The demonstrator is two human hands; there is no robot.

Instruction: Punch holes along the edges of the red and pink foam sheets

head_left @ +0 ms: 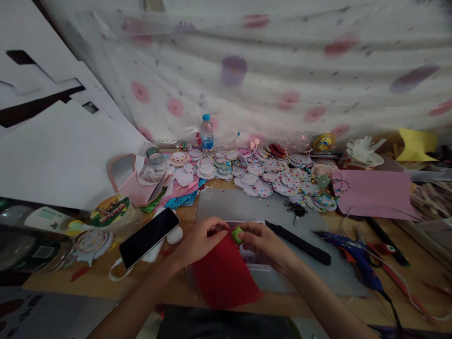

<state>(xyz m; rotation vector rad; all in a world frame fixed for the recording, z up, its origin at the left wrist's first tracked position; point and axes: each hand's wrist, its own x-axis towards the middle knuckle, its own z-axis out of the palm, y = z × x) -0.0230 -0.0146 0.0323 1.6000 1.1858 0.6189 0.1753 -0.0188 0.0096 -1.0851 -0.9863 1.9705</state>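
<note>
A red sheet [226, 278], paper or felt, hangs tilted in front of me over the table's near edge. My left hand [206, 242] is closed on its upper edge, thumb and fingers pinched together. My right hand [263, 245] grips a small bright green object [237, 235] at the sheet's top corner; its kind is mostly hidden by the fingers. Beneath the hands, partly covered, lies a pale flat piece [259, 268] on the grey cutting mat [226, 202]. A black utility knife [300, 242] rests just right of my right hand.
Many dotted paper discs [271, 176] are heaped along the back, near a water bottle [207, 134]. Left are a phone [150, 238] and a plastic tub [111, 212]. To the right lie keys [297, 213], a blue glue gun [353, 259] with its cord, and pink card [376, 193].
</note>
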